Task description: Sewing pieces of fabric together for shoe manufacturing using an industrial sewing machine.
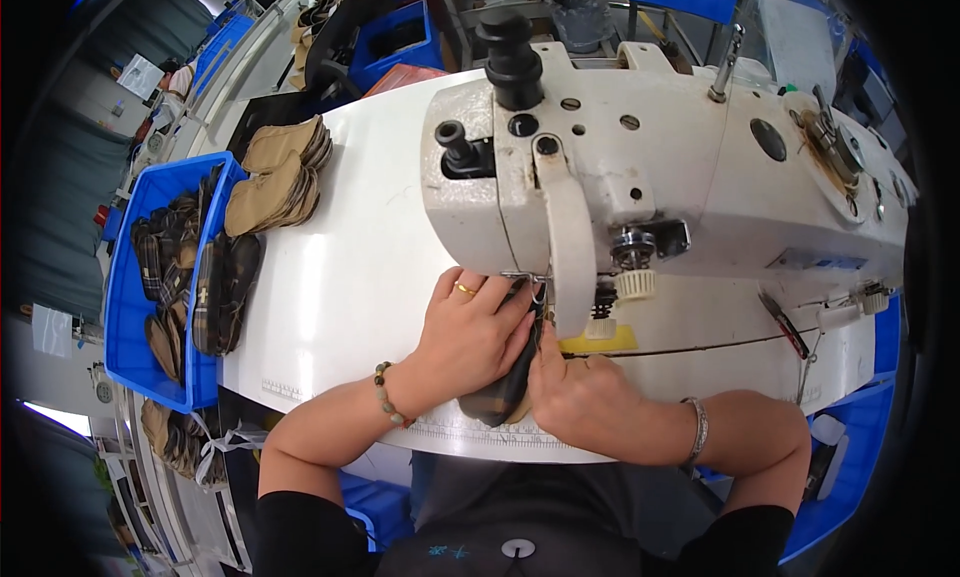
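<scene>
Under left hand, beside right hand, dark fabric piece.

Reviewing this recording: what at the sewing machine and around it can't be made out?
All in the head view:
- Part of the dark plaid piece: covered by the left hand.
- Needle point and stitches: too small, crowded by fingers and the sewing machine.
- Some fingertips of the right hand: hidden beneath the hand itself.
- Lowest pieces in the left blue bin: hidden under others.
</scene>
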The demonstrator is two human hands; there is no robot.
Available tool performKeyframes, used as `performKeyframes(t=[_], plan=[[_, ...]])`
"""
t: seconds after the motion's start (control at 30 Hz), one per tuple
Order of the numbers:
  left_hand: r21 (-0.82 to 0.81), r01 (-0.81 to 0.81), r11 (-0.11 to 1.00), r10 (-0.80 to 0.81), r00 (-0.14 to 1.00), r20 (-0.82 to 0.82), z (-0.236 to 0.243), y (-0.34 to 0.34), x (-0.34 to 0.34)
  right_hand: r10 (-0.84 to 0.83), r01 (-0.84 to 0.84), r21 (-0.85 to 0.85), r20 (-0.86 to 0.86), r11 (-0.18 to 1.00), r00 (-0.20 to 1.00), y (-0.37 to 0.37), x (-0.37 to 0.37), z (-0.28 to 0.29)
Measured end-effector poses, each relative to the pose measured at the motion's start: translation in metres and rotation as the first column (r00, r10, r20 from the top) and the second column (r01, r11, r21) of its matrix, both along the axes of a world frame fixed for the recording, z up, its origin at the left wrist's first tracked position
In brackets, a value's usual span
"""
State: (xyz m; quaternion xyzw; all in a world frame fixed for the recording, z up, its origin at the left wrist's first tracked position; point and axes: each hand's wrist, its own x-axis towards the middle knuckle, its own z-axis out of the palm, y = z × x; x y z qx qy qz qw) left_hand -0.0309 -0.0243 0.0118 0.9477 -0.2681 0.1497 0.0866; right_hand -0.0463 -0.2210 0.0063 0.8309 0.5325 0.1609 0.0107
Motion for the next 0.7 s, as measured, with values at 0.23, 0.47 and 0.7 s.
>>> performKeyframes(t=[0.23, 0.47, 0.7], plan=[[-0.105, 0.051, 0.993, -0.061, 0.993, -0.101, 0.0, 0.003, 0.005, 0.006, -0.007, 0.016, 0.07, 1.0, 0.998, 0.0, 0.003, 0.003], [-0.197, 0.123, 0.973, -0.143, 0.986, -0.09, -0.001, -0.002, -0.008, 0.023, -0.024, 0.01, 0.086, 1.0, 0.996, -0.001, -0.017, 0.005], [-0.194, 0.105, 0.975, -0.129, 0.985, -0.112, 0.001, -0.004, -0.011, 0.014, -0.015, 0.017, 0.072, 1.0, 0.997, 0.0, -0.02, 0.005]])
